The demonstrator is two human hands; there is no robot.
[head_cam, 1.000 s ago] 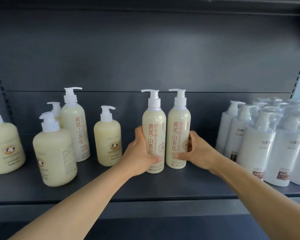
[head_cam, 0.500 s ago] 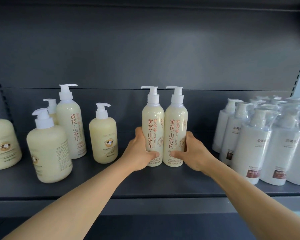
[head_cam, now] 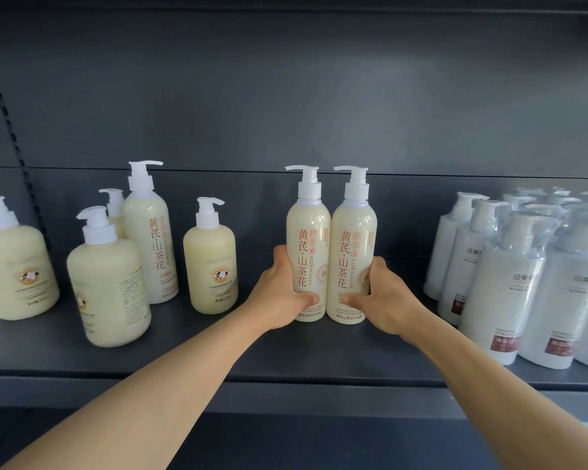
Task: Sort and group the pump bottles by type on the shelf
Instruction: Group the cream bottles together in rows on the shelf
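Toward the left end of the dark shelf (head_cam: 319,364) stood five short round cream bottles (head_cam: 107,286) – one largely hidden behind the others – and among them one tall cream bottle (head_cam: 150,239) with orange lettering. At mid-shelf two more tall bottles stood upright and touching: the left hand (head_cam: 279,296) curled its fingers around the left one (head_cam: 308,252), the right hand (head_cam: 384,296) around the right one (head_cam: 353,256). At the right end clustered plastic-wrapped white bottles (head_cam: 503,293) – too overlapped to count.

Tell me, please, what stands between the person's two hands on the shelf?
In the head view, two tall Astragalus conditioner bottles stand side by side, left hand and right hand gripping them.
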